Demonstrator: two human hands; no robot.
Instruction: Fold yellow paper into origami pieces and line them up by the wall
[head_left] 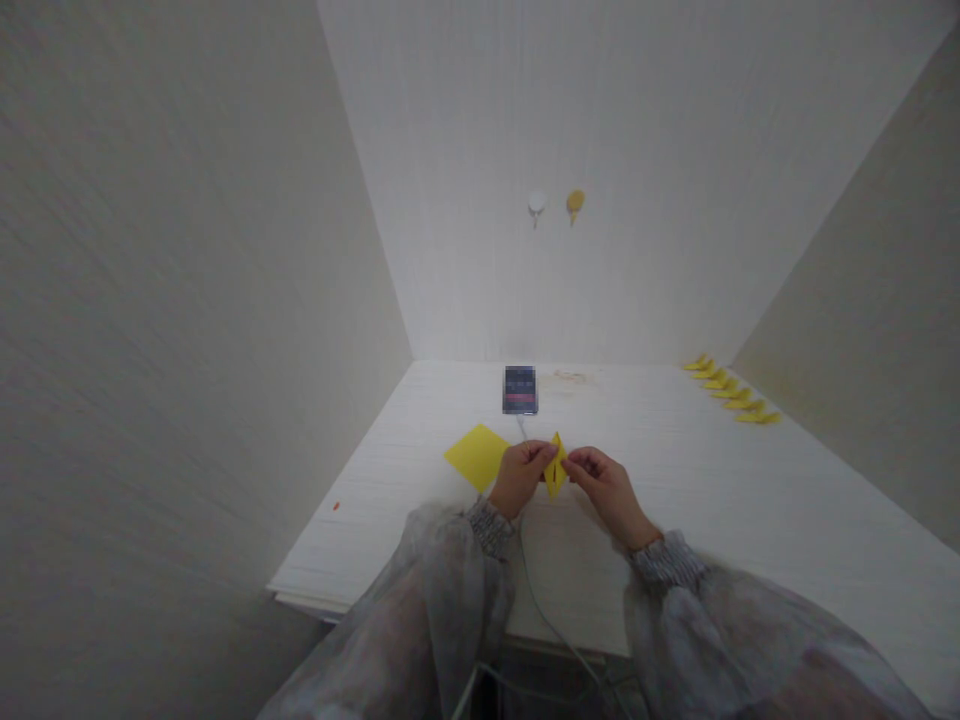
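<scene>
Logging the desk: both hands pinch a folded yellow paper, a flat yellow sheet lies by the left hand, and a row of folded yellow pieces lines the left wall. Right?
Not quite: the head view shows the row of folded yellow pieces along the right wall. The left hand and right hand do pinch the folded yellow paper; the flat yellow sheet lies left of them.

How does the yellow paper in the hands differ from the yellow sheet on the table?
The held paper is folded and narrow; the flat sheet is unfolded and wider. The held paper is pinched between left hand and right hand; the flat sheet lies on the table. Both are yellow.
</scene>
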